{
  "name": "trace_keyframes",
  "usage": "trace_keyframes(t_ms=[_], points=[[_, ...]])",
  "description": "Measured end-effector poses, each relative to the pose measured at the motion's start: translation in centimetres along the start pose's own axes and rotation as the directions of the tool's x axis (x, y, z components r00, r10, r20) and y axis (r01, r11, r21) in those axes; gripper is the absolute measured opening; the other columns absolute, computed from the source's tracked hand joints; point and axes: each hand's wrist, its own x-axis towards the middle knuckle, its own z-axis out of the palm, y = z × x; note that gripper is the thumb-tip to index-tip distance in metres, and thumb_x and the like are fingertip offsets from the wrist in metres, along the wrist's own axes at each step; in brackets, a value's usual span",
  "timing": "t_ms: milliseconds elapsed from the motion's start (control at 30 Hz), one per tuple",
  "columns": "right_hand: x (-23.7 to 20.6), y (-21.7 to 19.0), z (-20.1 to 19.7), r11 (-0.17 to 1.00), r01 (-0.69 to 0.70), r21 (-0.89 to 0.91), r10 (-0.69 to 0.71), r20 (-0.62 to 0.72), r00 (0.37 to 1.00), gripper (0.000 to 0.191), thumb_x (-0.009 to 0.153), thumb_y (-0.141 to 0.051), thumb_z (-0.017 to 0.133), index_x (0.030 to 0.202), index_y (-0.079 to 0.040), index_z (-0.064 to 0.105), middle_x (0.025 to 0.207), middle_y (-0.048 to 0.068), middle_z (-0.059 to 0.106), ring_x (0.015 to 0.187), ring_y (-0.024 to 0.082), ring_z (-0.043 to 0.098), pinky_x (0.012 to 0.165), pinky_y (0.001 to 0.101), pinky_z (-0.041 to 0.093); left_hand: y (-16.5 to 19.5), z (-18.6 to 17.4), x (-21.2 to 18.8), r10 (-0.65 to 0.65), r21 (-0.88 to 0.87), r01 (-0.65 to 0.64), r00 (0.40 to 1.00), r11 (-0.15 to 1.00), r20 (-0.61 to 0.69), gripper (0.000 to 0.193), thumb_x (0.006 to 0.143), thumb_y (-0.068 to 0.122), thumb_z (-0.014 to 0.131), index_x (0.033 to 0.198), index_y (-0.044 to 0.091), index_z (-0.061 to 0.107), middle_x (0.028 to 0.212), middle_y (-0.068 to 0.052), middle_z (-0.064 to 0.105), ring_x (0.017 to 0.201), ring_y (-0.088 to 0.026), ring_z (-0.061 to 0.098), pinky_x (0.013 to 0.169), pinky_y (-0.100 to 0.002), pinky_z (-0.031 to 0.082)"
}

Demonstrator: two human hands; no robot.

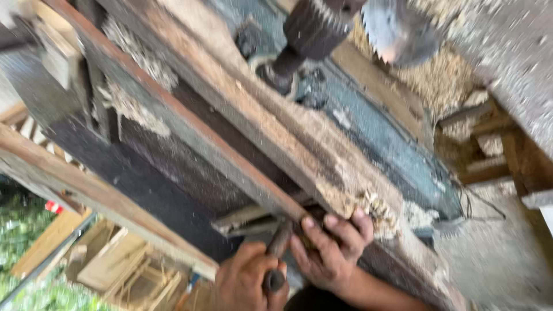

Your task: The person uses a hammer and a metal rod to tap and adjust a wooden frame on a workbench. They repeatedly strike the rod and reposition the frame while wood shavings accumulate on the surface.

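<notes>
The left hand (250, 282) was wrapped tight around a dark round tool handle (276, 259), fingers closed about it, the shaft pointing up toward twelve o'clock into the underside of the machine. Just at its three o'clock, touching or nearly so, the right hand (331, 247) had its fingers curled and pressed against the lower edge of a rusty steel rail (230, 161); whether it pinched anything small there could not be told through the blur. The handle's far tip met the frame right where those fingers sat, beneath a clump of wood shavings (374, 210).

It looked like a step of loosening or tightening a fitting under the rail, the right hand steadying the spot while the left drove the tool. The next move would seem to call for a firm turn or lever of the handle with the tip held seated.

Further out, at one o'clock, a toothed circular saw blade (397, 29) and a dark ribbed cylinder (317, 26) sat above a sawdust-strewn teal bed (391, 144).
</notes>
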Motion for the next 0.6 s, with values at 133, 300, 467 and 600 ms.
trace_keyframes(t_ms=[133,300,467,600], points=[[-0.5,-0.1,-0.3,0.999,-0.035,0.022,0.034,0.028,0.999,0.039,0.081,-0.025,0.091,0.111,-0.015,0.067,0.133,0.010,0.043,0.144,0.036,0.033,0.121,0.0497,0.032,-1.1,-1.1,1.9,0.215,-0.255,-0.181,0.970,0.950,0.112,0.035,0.096,0.016,0.072,0.114,0.008,0.044,0.091,-0.016,0.056,0.063,-0.028,0.063,0.052,-0.043,0.058],[-1.6,0.1,0.6,0.997,-0.071,0.020,0.072,-0.043,0.996,0.045,0.079,-0.027,0.091,0.112,-0.012,0.065,0.132,0.008,0.044,0.143,0.035,0.035,0.121,0.0497,0.032,-2.3,-2.6,3.3,0.356,-0.198,-0.324,0.922,0.925,0.152,0.031,0.100,0.016,0.067,0.116,0.009,0.041,0.089,-0.015,0.054,0.070,-0.026,0.068,0.061,-0.043,0.062],[-1.4,-0.1,0.0,0.997,-0.075,0.014,0.075,-0.009,0.997,0.042,0.081,-0.027,0.090,0.112,-0.011,0.066,0.136,0.009,0.043,0.145,0.034,0.032,0.123,0.0492,0.028,-3.6,-2.9,3.7,0.530,-0.059,-0.529,0.828,0.847,0.182,0.022,0.103,0.013,0.062,0.110,0.011,0.041,0.087,-0.013,0.057,0.068,-0.021,0.064,0.055,-0.038,0.057],[0.0,0.1,0.3,0.990,0.120,-0.068,-0.117,0.055,0.992,0.035,0.083,-0.022,0.086,0.111,-0.009,0.071,0.136,0.005,0.051,0.143,0.029,0.033,0.125,0.0518,0.021,-3.6,-3.1,6.6,0.665,0.050,-0.683,0.723,0.729,0.184,0.016,0.106,0.020,0.057,0.104,0.012,0.043,0.084,-0.009,0.059,0.064,-0.018,0.063,0.050,-0.033,0.052]])
